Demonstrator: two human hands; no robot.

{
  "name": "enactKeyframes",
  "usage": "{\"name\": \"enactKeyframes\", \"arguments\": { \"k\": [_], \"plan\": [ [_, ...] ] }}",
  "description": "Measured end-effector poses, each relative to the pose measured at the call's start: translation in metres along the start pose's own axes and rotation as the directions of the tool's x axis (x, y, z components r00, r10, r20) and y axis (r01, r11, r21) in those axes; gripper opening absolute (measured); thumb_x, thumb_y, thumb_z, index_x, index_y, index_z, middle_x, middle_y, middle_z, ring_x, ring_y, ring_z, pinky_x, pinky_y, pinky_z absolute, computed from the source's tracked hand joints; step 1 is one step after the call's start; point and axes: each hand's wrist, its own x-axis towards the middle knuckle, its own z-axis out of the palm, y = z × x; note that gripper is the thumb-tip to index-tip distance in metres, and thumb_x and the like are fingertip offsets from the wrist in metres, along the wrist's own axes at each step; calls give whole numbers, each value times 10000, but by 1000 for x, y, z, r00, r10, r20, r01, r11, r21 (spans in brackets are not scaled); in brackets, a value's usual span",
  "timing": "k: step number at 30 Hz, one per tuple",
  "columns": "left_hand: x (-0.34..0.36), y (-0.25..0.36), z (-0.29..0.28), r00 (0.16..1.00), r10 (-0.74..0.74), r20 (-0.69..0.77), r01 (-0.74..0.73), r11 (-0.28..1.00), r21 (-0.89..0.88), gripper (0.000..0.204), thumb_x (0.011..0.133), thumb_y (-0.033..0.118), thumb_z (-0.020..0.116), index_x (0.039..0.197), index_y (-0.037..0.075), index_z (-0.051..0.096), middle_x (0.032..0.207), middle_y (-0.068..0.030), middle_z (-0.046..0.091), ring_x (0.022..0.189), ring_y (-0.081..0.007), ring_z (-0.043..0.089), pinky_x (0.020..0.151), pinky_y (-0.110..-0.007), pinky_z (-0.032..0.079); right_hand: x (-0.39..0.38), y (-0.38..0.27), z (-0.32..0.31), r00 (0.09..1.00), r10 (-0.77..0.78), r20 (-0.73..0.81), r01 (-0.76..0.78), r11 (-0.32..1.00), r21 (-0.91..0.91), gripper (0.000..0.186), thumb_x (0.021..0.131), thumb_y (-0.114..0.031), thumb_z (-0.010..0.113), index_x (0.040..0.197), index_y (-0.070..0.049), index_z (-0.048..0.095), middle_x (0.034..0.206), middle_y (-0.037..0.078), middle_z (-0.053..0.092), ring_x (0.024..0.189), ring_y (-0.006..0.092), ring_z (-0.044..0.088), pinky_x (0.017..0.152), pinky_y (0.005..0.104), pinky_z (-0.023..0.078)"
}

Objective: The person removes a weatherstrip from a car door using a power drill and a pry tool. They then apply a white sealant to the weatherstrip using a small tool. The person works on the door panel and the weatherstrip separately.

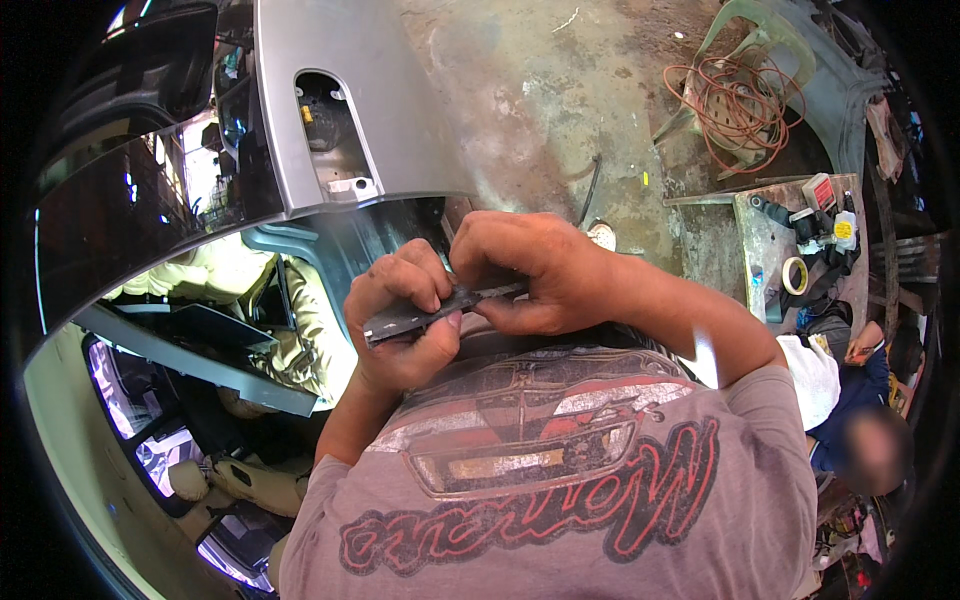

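In front of my chest I hold a thin, dark, flat strip [412, 318] between both hands. My left hand [392, 305] is closed on its lower left part, with the thumb and curled fingers pressed against it. My right hand [540, 265] pinches the other end, its fingers bent over and partly hiding the piece. The strip tilts up toward the right and has a pale edge at its left tip. What exactly it is, I cannot make out. Just beyond my hands is a silver car body panel [400, 110] with a long opening [335, 135] in it.
At left, an open car shows its beige interior [245, 480]. An orange cable [735, 115] lies coiled on a green plastic chair [790, 45]. A worn bench [715, 240] at right bears a tape roll [795, 276] and bottles. Beside it is another person [850, 400].
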Motion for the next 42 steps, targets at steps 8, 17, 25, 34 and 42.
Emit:
{"name": "enactKeyframes", "arguments": {
  "k": [8, 17, 25, 34, 42],
  "plan": [
    [-2, 2, 0, 999, -21, -28, 21, 1000, 4, 238, 714, -60, 674, 871, 65, 546, 769, -73, 591, 696, -168, 541, 648, -307, 448, -1, 4, -2, 998, -42, 51, 42, 999, 6, 207, 813, 7, 771, 894, -50, 589, 1017, 104, 627, 841, 293, 647, 736, 379, 524],
    [0, 3, -1, 1000, 15, 7, -15, 1000, 14, 223, 717, -56, 677, 857, 62, 550, 776, -72, 596, 690, -167, 542, 640, -302, 447, 0, 6, -1, 995, -49, 82, 47, 999, 20, 217, 833, 0, 768, 863, -57, 561, 1038, 111, 623, 874, 296, 650, 739, 390, 521],
    [-1, 0, -1, 1000, 21, -1, -21, 1000, 14, 227, 705, -49, 684, 854, 64, 555, 779, -71, 598, 686, -161, 531, 617, -301, 421, 0, 7, 0, 998, -54, 32, 53, 998, 33, 217, 840, -12, 770, 883, -58, 562, 1024, 107, 619, 865, 292, 644, 744, 393, 517],
    [-2, 2, 0, 1000, -21, 8, 21, 1000, 4, 222, 710, -42, 689, 850, 68, 557, 778, -74, 597, 686, -161, 534, 614, -297, 419, -3, 7, -3, 996, -54, 72, 51, 998, 40, 196, 846, -21, 772, 908, -59, 590, 1030, 109, 628, 874, 297, 647, 736, 385, 518],
    [-3, 1, 0, 1000, -6, 11, 6, 1000, 1, 219, 709, -41, 689, 848, 67, 559, 770, -74, 592, 681, -164, 535, 609, -300, 425, -4, 7, -3, 993, -76, 85, 74, 997, 29, 210, 845, -29, 791, 911, -62, 594, 1031, 112, 640, 870, 289, 660, 737, 381, 524]
  ]
}}
